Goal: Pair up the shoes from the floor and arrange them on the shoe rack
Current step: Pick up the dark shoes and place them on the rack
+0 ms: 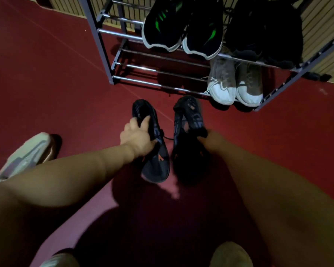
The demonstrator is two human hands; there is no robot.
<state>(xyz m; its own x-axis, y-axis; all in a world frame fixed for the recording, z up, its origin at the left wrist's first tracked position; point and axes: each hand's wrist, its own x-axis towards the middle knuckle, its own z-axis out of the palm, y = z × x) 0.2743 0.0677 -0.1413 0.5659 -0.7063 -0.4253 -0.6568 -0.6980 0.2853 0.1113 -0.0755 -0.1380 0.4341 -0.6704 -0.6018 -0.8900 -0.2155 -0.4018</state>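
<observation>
My left hand (137, 136) grips one dark shoe with orange marks (154, 162) by its opening. A matching dark shoe (189, 120) hangs from my right hand (206, 137), whose fingers are mostly hidden behind it. Both shoes are held side by side above the red floor, just in front of the metal shoe rack (135, 79). A black pair with green stripes (183, 29) sits on an upper shelf. A grey and white pair (235, 83) stands on the lowest shelf at the right.
A pale sneaker (25, 155) lies on the floor at the left beside a brownish shoe (53, 149). Dark shoes (264, 31) fill the upper shelf's right side. The lower shelf's left bars are bare. My feet show at the bottom edge.
</observation>
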